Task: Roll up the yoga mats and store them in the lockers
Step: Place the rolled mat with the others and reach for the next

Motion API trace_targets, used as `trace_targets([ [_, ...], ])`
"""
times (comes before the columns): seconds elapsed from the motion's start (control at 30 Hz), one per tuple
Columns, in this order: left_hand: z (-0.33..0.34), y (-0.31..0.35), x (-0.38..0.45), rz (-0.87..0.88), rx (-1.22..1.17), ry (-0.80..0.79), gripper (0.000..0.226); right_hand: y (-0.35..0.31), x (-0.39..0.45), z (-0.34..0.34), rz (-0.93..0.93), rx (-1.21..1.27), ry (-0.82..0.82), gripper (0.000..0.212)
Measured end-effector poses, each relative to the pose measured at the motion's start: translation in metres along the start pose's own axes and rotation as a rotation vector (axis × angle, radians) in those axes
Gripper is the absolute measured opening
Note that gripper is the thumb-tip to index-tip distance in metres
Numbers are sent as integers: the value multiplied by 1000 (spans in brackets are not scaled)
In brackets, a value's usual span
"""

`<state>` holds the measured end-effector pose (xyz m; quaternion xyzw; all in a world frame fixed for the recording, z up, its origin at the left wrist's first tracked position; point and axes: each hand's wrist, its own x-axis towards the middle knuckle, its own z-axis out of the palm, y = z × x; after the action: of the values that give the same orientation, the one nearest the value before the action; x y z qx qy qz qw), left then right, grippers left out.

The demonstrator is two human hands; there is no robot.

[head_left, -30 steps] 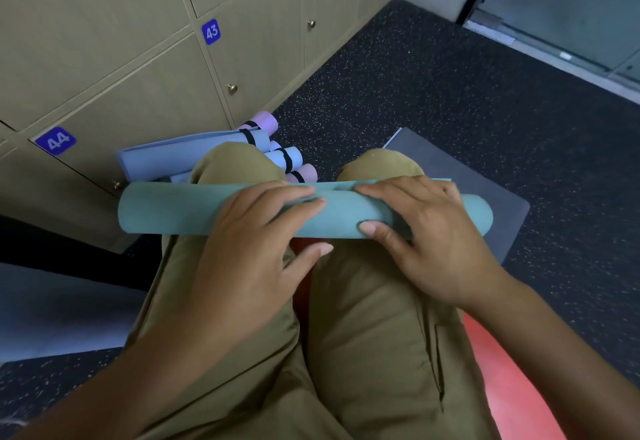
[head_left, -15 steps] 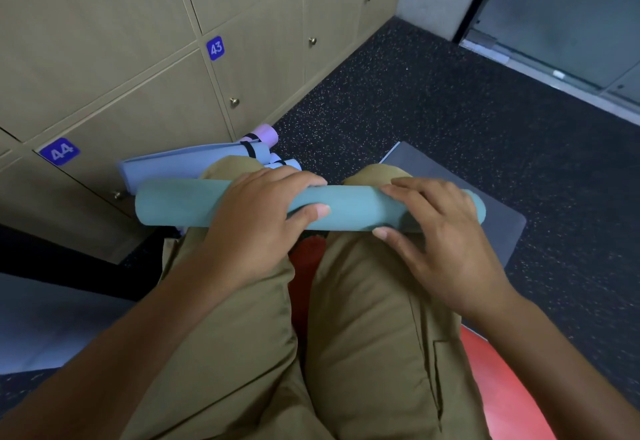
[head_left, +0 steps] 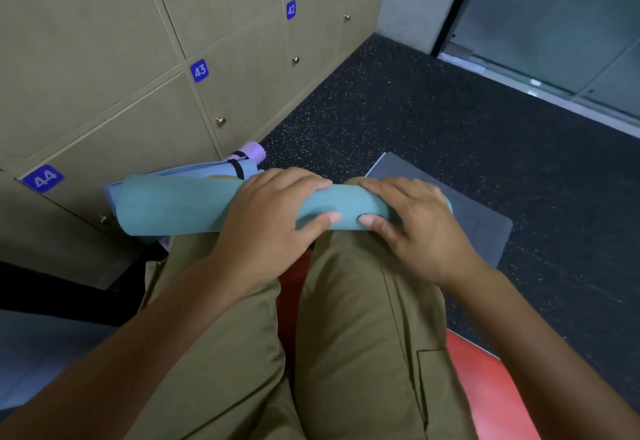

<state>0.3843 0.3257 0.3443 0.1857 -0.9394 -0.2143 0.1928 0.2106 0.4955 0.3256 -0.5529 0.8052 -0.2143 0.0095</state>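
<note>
Left hand and right hand are both curling over a teal yoga mat, thumbs pinching its near edge; the roll is lying across the person's knees. Beyond it, strapped rolled mats are resting on the dark floor against numbered lockers; a grey mat is lying flat beside the right knee.

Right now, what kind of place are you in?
Probably a gym or yoga studio changing area: numbered lockers line the wall, rolled mats lie beside them, and the floor is speckled rubber.
</note>
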Motion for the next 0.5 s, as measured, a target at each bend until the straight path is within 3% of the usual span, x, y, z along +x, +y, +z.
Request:
trace_targets([
  [0.13, 16, -5, 5, 68, 165, -7, 71, 3, 8, 0, -1, -75, -17, 61],
  [0.23, 24, -11, 14, 117, 284, -56, 85, 8, 9, 4, 16, -115, 81, 60],
  [0.37, 29, -18, 29, 139, 384, -73, 90, 12, 9, 14, 137, -141, 270, 60],
  [0.5, 25, -24, 45, 134, 442, -128, 89, 19, 9, 16, 248, -3, 302, 69],
])
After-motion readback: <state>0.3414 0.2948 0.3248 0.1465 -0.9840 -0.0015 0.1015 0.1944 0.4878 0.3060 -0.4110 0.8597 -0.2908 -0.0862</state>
